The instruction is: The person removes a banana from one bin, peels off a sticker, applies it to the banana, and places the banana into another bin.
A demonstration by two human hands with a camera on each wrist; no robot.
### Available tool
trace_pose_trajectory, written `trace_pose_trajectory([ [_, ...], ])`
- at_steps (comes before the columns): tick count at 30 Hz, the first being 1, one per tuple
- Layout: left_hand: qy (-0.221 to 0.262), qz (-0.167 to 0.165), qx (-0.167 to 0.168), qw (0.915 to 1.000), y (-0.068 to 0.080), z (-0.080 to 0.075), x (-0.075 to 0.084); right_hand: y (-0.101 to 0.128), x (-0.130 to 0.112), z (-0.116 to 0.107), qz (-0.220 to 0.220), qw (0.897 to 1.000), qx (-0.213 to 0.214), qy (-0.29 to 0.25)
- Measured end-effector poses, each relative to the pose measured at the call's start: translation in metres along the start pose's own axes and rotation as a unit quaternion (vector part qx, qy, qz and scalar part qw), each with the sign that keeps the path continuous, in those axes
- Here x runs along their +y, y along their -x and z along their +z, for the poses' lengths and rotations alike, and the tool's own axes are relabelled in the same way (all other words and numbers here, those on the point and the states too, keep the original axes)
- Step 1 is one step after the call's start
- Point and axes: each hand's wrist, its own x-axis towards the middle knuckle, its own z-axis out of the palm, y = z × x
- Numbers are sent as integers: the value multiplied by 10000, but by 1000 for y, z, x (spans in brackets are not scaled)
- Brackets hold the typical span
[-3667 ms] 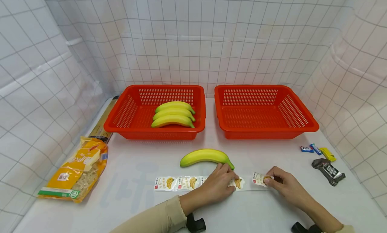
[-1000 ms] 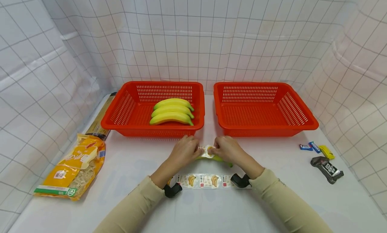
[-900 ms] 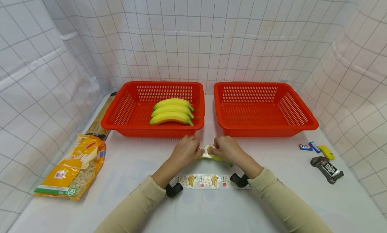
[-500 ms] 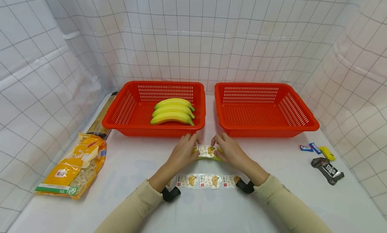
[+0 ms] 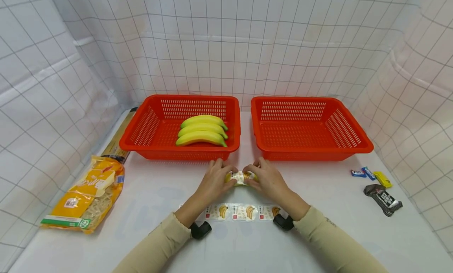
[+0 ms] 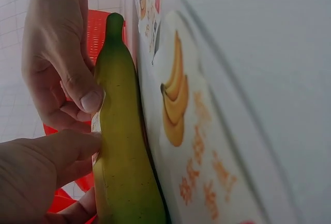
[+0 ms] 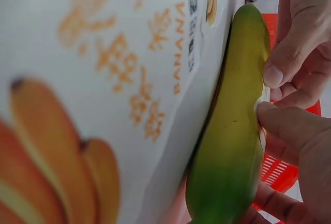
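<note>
A green-yellow banana lies on the white table just in front of the two baskets, with a banana sticker on its upper side. My left hand grips the banana's left part, thumb at the sticker. My right hand grips its right part the same way. In the left wrist view both thumbs press the banana at the sticker's edge. The right wrist view shows the banana pinched between fingers and thumbs. A strip of banana stickers lies just behind my wrists.
The left red basket holds three bananas; nothing is in the right red basket. An orange pasta bag and a brown box lie at the left. Small candies and a black wrapper lie at the right.
Earlier my hands were at the strip and the right one pinched a loose sticker. Now that sticker is on the banana, and both thumbs have closed in over it.
</note>
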Motion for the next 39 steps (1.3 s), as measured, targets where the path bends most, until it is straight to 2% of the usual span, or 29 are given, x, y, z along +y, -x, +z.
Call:
trace_pose_trajectory([
  [5,-149,-19,-94,9998,0,0,1,-3,-4,2,94,9993,-150,324],
  [10,-357,50,-44,9993,1,1,1,-3,-5,1,43,9982,-304,517],
  [17,-614,20,-113,9980,0,1,4,3,4,-6,68,9982,-592,53],
  [26,-912,358,-110,9951,-4,5,9,6,7,-7,-85,9987,-493,-92],
  [31,-963,183,-167,9950,1,3,6,7,7,-7,-37,9988,-482,-91],
  [35,-755,-189,-378,9963,7,-4,2,8,8,-7,54,9984,-551,-140],
  [39,-489,-486,-512,9963,14,-10,-6,7,7,-7,323,9966,-705,-277],
])
